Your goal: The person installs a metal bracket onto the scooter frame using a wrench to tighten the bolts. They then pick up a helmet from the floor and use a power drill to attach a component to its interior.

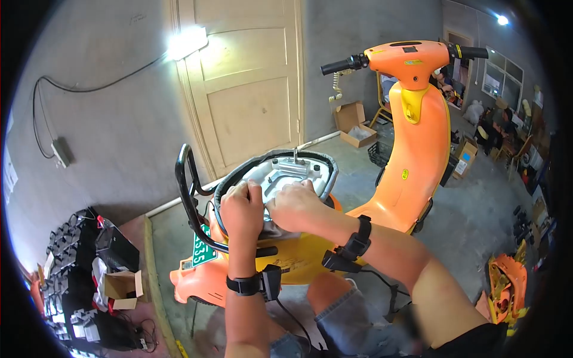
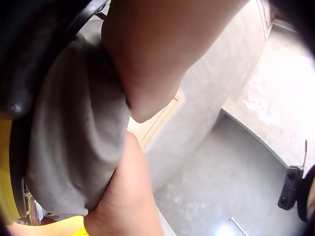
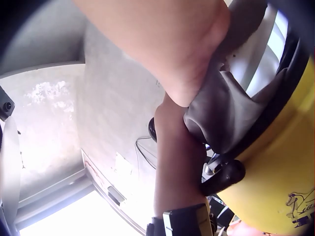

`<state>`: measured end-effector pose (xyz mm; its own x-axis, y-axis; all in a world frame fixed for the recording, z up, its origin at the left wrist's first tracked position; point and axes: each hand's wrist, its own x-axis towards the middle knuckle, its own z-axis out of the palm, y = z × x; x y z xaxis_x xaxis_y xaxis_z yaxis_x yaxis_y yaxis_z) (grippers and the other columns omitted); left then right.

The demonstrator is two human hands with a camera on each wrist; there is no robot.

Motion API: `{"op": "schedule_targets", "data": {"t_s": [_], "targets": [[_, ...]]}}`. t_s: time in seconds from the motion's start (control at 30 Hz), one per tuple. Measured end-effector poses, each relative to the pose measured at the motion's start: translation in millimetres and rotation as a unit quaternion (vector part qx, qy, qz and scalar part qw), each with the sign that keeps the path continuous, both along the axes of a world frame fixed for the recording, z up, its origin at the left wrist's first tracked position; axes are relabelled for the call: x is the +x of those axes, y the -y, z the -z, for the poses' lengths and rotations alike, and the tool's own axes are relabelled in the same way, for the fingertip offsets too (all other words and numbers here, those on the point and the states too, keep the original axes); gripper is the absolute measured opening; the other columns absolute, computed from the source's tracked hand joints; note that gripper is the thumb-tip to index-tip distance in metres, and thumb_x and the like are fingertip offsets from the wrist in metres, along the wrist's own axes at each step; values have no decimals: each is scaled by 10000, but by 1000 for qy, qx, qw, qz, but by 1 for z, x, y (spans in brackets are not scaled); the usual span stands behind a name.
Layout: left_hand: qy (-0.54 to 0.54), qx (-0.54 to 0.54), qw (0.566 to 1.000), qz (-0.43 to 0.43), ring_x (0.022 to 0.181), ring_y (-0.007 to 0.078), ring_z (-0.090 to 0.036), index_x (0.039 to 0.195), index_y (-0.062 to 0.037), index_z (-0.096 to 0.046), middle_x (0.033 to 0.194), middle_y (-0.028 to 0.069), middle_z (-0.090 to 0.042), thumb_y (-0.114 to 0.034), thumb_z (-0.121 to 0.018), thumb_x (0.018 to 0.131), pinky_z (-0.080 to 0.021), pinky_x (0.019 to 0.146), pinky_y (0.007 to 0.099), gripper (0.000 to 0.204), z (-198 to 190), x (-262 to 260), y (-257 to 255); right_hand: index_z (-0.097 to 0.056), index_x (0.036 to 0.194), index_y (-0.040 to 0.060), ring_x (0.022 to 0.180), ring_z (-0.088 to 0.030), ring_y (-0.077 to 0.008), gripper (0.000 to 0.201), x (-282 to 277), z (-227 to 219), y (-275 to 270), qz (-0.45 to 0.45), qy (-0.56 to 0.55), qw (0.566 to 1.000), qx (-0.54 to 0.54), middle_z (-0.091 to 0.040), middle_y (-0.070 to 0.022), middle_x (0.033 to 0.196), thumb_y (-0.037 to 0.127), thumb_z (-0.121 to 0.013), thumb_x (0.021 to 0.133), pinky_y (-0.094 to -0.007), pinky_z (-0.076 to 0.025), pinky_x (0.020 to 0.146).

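An upturned scooter seat (image 1: 322, 173) lies on the orange and yellow scooter (image 1: 418, 161), its pale underside with a metal bracket (image 1: 292, 169) facing up. Grey, creased seat cover (image 2: 78, 132) wraps its near edge. My left hand (image 1: 242, 206) grips the cover's edge, fingers curled over it. Close beside it, my right hand (image 1: 292, 206) holds the same edge with bent fingers. From the right wrist view, the cloth-like cover (image 3: 226, 110) is drawn into folds below the right hand. The fingertips are mostly hidden behind the hands.
A black grab rail (image 1: 191, 197) rises at the scooter's tail, left of my left arm. Beyond the seat are a cream door (image 1: 245, 89) and an open carton (image 1: 355, 122). Black stacked parts (image 1: 68, 256) stand at left; orange bodywork (image 1: 507, 280) lies at right.
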<state>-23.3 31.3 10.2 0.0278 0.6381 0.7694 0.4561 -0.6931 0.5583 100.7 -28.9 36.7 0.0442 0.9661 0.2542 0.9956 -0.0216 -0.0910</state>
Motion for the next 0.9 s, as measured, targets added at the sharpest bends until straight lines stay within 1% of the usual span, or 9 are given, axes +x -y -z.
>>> {"op": "schedule_targets", "data": {"t_s": [0.03, 0.13, 0.2, 0.27, 0.33, 0.37, 0.5, 0.77, 0.9], "targets": [[7, -51, 999, 1, 700, 426, -601, 697, 25, -617, 709, 228, -614, -220, -590, 960, -455, 662, 515, 361, -4, 0, 5, -737, 971, 46, 997, -690, -384, 307, 3, 1, 1, -30, 28, 999, -11, -736, -195, 994, 222, -485, 960, -553, -453, 900], [2, -51, 999, -2, 698, 427, -601, 711, 20, -629, 716, 226, -622, -226, -585, 964, -456, 665, 522, 355, -4, 0, 6, -732, 973, 41, 1010, -684, -405, 272, 7, -6, 9, -88, 74, 993, 4, -727, -209, 1027, 198, -512, 945, -552, -482, 889], [-5, -56, 998, -3, 712, 428, -610, 725, 14, -640, 728, 222, -632, -237, -579, 968, -461, 673, 524, 355, -4, -1, 5, -717, 1101, 26, 1190, -606, -412, 383, 9, -19, 11, -135, 52, 979, -140, -685, -253, 1182, 250, -416, 1020, -567, -381, 1056], [-2, -56, 998, -9, 728, 427, -621, 727, 8, -643, 736, 220, -638, -243, -575, 971, -470, 681, 520, 357, -5, -1, 6, -696, 1151, 40, 1217, -580, -441, 451, 21, -16, 12, -163, 59, 973, -151, -666, -282, 1181, 321, -353, 1063, -579, -379, 1056], [3, -61, 998, -11, 739, 425, -631, 720, 6, -638, 742, 219, -643, -249, -571, 974, -479, 689, 515, 367, -3, 0, 4, -647, 1227, 8, 1203, -568, -481, 586, 35, -10, 13, -271, -24, 960, -70, -659, -294, 1190, 451, -290, 1089, -576, -379, 1055], [4, -54, 998, -6, 739, 423, -632, 717, 6, -637, 742, 217, -643, -250, -571, 975, -481, 691, 514, 369, -1, -1, 3, -524, 1373, -83, 1244, -530, -514, 852, 40, -14, 12, -219, -101, 960, -142, -599, -322, 1315, 660, -270, 1043, -555, -357, 1105], [8, -41, 999, -13, 740, 416, -634, 708, 4, -633, 740, 205, -645, -245, -567, 981, -485, 695, 509, 375, -2, -1, 6, -299, 1490, -191, 1358, -453, -511, 1223, 30, -15, 24, -212, 88, 966, -123, -439, -382, 1476, 863, -403, 879, -517, -294, 1192], [2, -19, 1000, 5, 738, 395, -627, 684, -16, -617, 718, 182, -634, -232, -562, 985, -485, 705, 493, 375, -2, -2, 6, -422, 1444, -150, 1296, -519, -483, 1183, 20, -23, 21, -164, 91, 969, -158, -540, -371, 1363, 850, -534, 823, -501, -384, 1123], [5, -10, 1000, 0, 734, 381, -627, 671, -21, -608, 710, 171, -631, -227, -569, 977, -486, 719, 487, 371, -1, -1, 6, -572, 1306, -96, 1093, -651, -451, 960, 26, -8, 22, -196, 68, 978, -27, -679, -324, 1114, 734, -639, 828, -500, -460, 1009]]}}
